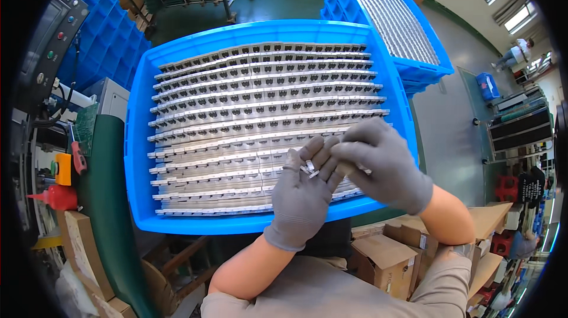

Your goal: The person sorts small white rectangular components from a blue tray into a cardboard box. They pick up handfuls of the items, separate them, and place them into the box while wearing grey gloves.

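While the left hand [302,199] is turned palm up over the near part of a big blue bin [254,29], the right hand [381,161] leans in from the side, palm downward, its fingertips close to those of the left. Both wear grey gloves that end at the wrist, leaving the forearms bare up to the beige sleeves.

I can see the left forearm slanting up from the person's lap side, the wrist nearly straight and the fingers half curled, so the palm makes a shallow cup. A few small whitish parts [310,168] lie in that cup, at the base of the fingers; the hand cradles them loosely rather than squeezing. The right elbow is bent sharply and held out to the side, with the forearm angled back toward the middle. Its fingers bend down, and thumb and forefinger come nearly together above the left fingertips. I can't tell whether that pinch has hold of anything. A small pale bit shows just under the right hand, but what keeps it there is hidden.

Beneath the hands, the bin is filled with long rows of silvery pieces [204,123], dark clips showing along the farther rows. Beyond it, toward the right, stands another blue crate [423,68] packed with similar rows. A red bottle [62,197] sits off to the left.
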Demonstrator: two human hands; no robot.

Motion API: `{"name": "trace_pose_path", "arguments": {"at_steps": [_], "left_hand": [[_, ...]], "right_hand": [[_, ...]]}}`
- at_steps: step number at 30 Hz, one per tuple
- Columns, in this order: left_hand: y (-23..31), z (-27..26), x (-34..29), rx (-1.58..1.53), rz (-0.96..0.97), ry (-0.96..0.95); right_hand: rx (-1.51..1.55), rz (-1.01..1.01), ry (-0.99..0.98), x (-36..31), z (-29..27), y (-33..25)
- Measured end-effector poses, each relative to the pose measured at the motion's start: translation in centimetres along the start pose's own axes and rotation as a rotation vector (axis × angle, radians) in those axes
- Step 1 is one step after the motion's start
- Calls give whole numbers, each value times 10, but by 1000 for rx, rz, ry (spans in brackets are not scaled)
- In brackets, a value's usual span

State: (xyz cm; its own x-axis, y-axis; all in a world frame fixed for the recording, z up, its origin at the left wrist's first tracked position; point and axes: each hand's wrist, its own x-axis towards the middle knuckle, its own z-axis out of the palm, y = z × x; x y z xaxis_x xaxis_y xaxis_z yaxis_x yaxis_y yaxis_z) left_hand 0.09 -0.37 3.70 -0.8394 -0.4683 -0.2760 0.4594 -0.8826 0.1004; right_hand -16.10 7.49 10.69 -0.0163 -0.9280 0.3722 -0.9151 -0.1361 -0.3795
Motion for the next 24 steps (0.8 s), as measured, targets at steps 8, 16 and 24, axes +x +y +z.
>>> {"name": "trace_pose_path", "arguments": {"at_steps": [8,16,24], "left_hand": [[4,1,3,243,-33,-148],[1,7,2,233,-69,-123],[1,5,-1,417,6,-78]], "right_hand": [[-9,-1,-153,17,22,-10],[31,-31,-104,9,23,0],[42,1,23,7,31,-2]]}}
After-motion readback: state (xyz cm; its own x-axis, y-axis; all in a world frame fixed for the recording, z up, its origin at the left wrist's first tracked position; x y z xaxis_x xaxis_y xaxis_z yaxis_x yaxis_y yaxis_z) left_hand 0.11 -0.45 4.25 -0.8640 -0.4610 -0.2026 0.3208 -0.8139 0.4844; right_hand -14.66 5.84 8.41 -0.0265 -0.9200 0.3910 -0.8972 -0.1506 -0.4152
